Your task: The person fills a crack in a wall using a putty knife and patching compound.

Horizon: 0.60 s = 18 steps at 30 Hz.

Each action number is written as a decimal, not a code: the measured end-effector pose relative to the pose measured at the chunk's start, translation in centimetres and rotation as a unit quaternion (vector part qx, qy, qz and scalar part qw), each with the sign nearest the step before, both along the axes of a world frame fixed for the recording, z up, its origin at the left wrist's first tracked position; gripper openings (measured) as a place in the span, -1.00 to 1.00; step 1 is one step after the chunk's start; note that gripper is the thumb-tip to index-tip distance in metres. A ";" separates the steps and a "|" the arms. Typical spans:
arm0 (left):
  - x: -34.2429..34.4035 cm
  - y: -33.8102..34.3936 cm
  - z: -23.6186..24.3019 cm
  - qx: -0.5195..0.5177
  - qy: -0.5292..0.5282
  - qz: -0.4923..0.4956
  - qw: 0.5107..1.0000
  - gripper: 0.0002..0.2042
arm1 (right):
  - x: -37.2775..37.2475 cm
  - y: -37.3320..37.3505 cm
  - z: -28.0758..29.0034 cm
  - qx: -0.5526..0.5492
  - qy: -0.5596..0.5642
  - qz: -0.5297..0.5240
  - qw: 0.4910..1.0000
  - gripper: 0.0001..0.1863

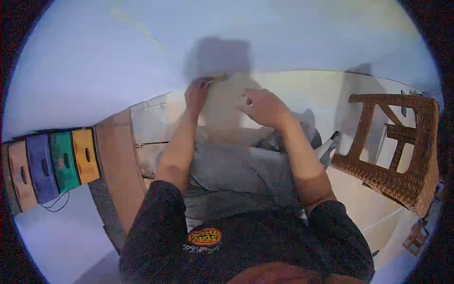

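Yellow strip (218, 76): just right of the left hand's (195, 96) fingertips, against the wall (293, 38). Whether those bent fingers pinch it or only touch it, I cannot tell. The right hand (264, 106), apart to the right, is half-curled; nothing shows in it. A loose hold could let the strip slip; the shadow (222, 54) just beyond the grip could cause a misjudged reach.
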<state>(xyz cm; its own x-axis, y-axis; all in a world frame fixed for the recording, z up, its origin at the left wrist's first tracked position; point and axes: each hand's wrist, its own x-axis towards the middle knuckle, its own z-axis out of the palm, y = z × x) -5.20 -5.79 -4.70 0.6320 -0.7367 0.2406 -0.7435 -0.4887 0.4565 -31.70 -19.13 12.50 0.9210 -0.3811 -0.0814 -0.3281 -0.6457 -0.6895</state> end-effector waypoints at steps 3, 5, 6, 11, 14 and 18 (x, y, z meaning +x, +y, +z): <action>-1.0 -0.7 0.4 0.075 -0.010 0.036 0.997 -0.66 | -0.3 -0.3 0.1 0.016 0.011 -0.005 1.000 -0.44; -1.3 -0.7 0.9 0.054 0.002 0.029 0.998 -0.64 | -0.3 -0.3 0.0 0.022 0.025 -0.011 0.999 -0.44; -0.7 -0.5 0.4 0.083 -0.016 0.047 0.995 -0.63 | -0.1 -0.4 0.2 0.001 0.019 0.010 1.000 -0.43; -0.3 0.4 -0.5 0.106 -0.018 0.051 0.993 -0.67 | 0.0 -0.1 0.3 0.007 0.025 0.019 0.999 -0.42; -0.8 -0.2 0.7 0.034 -0.054 -0.025 0.998 -0.70 | -0.5 -0.4 0.3 -0.002 0.017 0.015 1.000 -0.41; 0.0 0.5 -0.9 0.014 -0.136 -0.013 0.990 -0.69 | -0.4 -0.3 -0.4 -0.004 -0.011 0.025 1.000 -0.39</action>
<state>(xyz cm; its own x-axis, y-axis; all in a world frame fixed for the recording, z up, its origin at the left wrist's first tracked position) -5.17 -5.30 -5.59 0.5264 -0.7614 0.3785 -0.8502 -0.4769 0.2231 -32.10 -19.48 12.07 0.9401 -0.3359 -0.0579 -0.2807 -0.6667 -0.6904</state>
